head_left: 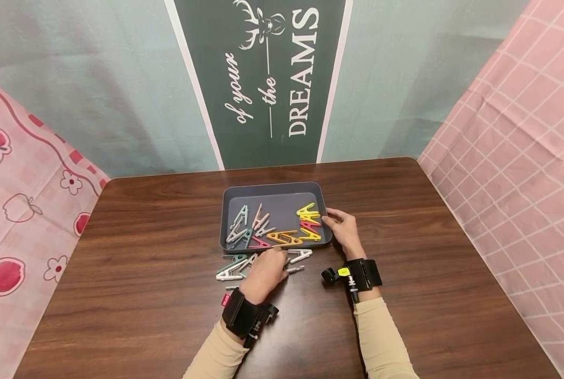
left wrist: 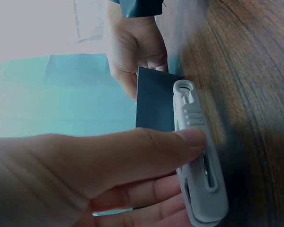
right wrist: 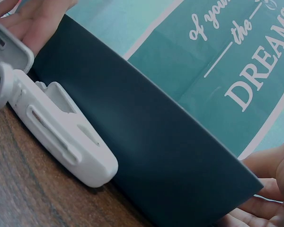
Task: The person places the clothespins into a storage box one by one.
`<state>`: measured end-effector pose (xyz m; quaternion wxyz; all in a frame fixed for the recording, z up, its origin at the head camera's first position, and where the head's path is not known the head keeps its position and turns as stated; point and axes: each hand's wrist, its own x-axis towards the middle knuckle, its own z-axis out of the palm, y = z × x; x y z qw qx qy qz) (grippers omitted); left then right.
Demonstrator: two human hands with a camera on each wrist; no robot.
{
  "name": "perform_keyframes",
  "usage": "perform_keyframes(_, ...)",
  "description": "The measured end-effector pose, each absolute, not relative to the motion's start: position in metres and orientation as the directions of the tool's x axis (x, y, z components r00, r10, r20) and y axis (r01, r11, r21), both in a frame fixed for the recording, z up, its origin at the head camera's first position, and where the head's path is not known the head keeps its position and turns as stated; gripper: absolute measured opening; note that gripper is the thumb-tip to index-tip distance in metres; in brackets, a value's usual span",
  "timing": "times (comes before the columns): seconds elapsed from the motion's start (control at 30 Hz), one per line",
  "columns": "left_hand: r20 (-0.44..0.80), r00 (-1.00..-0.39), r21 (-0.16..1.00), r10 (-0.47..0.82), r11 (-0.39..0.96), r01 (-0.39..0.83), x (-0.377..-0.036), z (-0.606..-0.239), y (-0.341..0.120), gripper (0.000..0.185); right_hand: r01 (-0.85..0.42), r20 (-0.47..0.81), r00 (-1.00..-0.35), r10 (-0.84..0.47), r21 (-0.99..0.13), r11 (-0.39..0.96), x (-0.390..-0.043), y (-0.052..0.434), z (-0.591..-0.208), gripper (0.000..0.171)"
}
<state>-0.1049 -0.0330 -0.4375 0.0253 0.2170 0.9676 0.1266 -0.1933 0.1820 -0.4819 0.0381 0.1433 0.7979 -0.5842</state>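
A dark grey tray [head_left: 278, 199] sits on the table with clothespins in it. My right hand [head_left: 344, 230] grips its right wall, thumb at the rim and fingers along the outside. Just in front of the tray, my left hand [head_left: 265, 271] pinches a white clothespin [left wrist: 204, 189] between thumb and fingers, low over the table. Another white clothespin [right wrist: 68, 130] lies along the near wall in the right wrist view. Inside the tray are yellow clothespins [head_left: 310, 235] on the right, an orange clothespin [head_left: 284, 239] near the front, and teal and grey ones on the left.
More loose white clothespins [head_left: 229, 276] and a teal one [head_left: 235, 258] lie left of my left hand, close to the tray. The brown wooden table [head_left: 159, 263] reaches back to a green curtain [head_left: 381, 79]. Pink cloths [head_left: 514, 131] hang at both sides.
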Motion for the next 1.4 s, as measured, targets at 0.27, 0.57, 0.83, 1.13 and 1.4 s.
perform_keyframes(0.27,0.056,-0.883,0.282,0.467,0.841,0.463,-0.105,-0.435,-0.035,0.013,0.270,-0.227,-0.957,0.180,-0.925,0.268,-0.194,0.182,-0.483,0.039)
perform_keyframes(0.57,0.073,-0.872,0.298,0.484,0.824,0.482,-0.107,-0.429,-0.036,0.013,0.273,-0.232,-0.957,0.177,-0.924,0.268,-0.194,0.182,-0.483,0.039)
perform_keyframes(0.83,0.125,-0.861,0.335,0.493,0.796,0.505,-0.109,-0.426,-0.040,0.014,0.270,-0.228,-0.957,0.178,-0.926,0.264,-0.193,0.182,-0.483,0.039)
perform_keyframes(1.13,0.141,-0.876,0.368,0.461,0.797,0.478,-0.113,-0.419,-0.043,0.029,0.276,-0.235,-0.955,0.181,-0.927,0.255,-0.194,0.182,-0.481,0.039)
perform_keyframes(1.4,0.172,-0.883,0.370,0.436,0.802,0.468,-0.119,-0.422,-0.045,0.030,0.280,-0.237,-0.954,0.183,-0.924,0.261,-0.193,0.182,-0.482,0.040)
